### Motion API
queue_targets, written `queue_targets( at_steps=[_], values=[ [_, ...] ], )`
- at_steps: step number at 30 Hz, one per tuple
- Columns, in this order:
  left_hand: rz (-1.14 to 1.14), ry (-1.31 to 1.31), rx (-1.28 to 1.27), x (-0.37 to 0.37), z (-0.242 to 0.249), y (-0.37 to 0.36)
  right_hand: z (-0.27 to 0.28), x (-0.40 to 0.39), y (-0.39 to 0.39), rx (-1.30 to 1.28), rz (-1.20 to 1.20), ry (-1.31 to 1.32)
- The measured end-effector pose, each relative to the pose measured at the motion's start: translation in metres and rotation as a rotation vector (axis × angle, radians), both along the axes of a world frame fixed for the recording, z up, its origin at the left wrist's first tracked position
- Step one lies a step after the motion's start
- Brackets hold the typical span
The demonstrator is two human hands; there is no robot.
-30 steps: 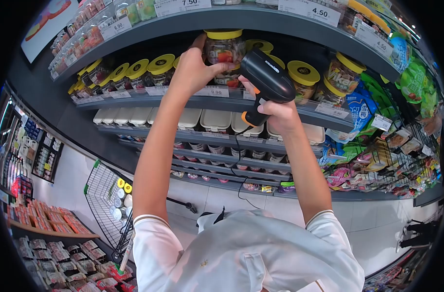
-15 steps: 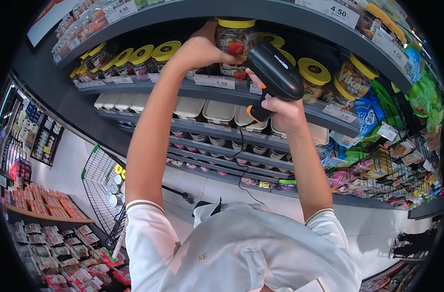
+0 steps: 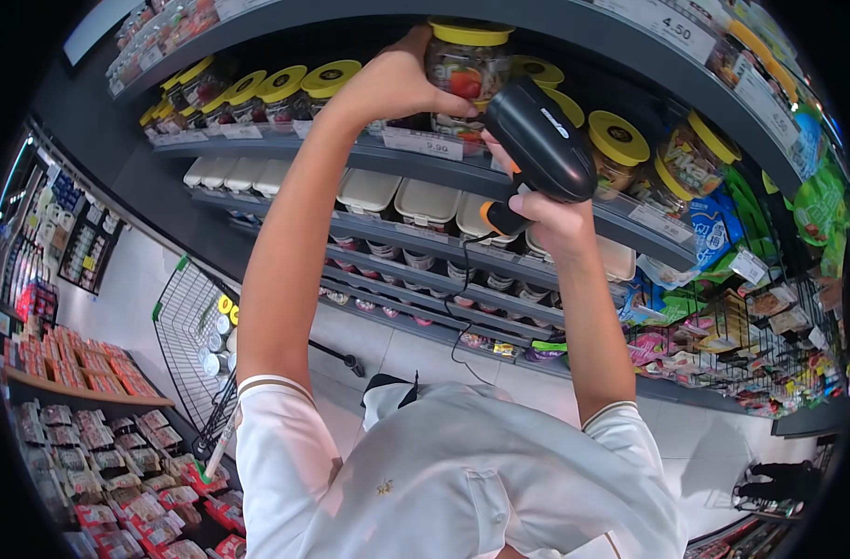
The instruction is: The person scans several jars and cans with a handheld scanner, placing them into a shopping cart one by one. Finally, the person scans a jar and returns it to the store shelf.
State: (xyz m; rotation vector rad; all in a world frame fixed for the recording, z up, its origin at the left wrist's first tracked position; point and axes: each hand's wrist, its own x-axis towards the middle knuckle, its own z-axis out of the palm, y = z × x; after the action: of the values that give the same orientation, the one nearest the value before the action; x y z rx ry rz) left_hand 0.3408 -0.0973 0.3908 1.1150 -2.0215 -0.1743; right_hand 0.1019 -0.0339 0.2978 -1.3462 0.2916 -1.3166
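My left hand is closed around the side of a clear plastic jar with a yellow lid and a red fruit picture on its label. Below that jar, part of another one shows on the shelf. In my right hand is a black barcode scanner with orange trim, its head tilted up toward the jars. A thin black cable hangs from the scanner's handle. Another yellow-lidded jar stands just right of the scanner.
More yellow-lidded jars line the shelf at left. White-lidded containers fill the shelf below, and a shelf overhangs the jars. Snack bags hang at right. A shopping cart stands behind at left; a person is at lower right.
The view has shifted slightly, so the shelf and jars appear a little farther right. Both hands keep their holds on the jar and the scanner.
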Motion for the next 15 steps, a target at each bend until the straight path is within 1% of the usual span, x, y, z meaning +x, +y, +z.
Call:
queue_targets(
  at_steps=[2,3,4,5,7,8,9,10,11,12,13,14,15],
  values=[
    [0.053,-0.031,-0.061,0.004,-0.007,0.000,0.000,0.000,0.004,-0.037,-0.026,0.016],
    [0.087,-0.047,-0.088,0.002,-0.004,0.008,0.002,0.000,0.009,-0.083,-0.033,0.016],
    [0.061,-0.038,0.011,-0.007,0.023,0.040,0.006,0.004,0.016,-0.125,-0.023,0.003],
    [0.065,-0.052,-0.068,-0.003,0.020,0.050,0.011,0.012,0.023,-0.215,-0.003,-0.039],
    [0.239,0.047,-0.661,0.008,-0.020,0.060,0.011,0.015,0.040,-0.196,0.086,-0.046],
    [0.178,0.117,-0.678,0.017,-0.034,0.070,0.002,0.014,0.047,-0.170,0.102,0.012],
    [0.114,0.190,-0.696,0.024,-0.045,0.087,-0.016,0.013,0.055,-0.082,0.136,-0.031],
    [0.126,0.224,-0.753,0.032,-0.061,0.106,-0.026,0.010,0.065,-0.053,0.140,0.056],
    [0.139,0.129,-0.751,0.048,-0.084,0.123,-0.041,0.014,0.074,-0.016,0.161,0.080],
    [0.056,0.147,-0.708,0.062,-0.105,0.136,-0.060,0.023,0.083,-0.004,0.166,0.087],
    [0.046,0.143,-0.641,0.075,-0.125,0.150,-0.073,0.035,0.095,0.005,0.143,0.142],
    [0.130,0.104,-0.585,0.092,-0.145,0.164,-0.086,0.053,0.113,0.097,0.141,0.144],
    [0.159,0.171,-0.546,0.113,-0.170,0.172,-0.107,0.068,0.123,0.213,0.194,0.164]
  ],
)
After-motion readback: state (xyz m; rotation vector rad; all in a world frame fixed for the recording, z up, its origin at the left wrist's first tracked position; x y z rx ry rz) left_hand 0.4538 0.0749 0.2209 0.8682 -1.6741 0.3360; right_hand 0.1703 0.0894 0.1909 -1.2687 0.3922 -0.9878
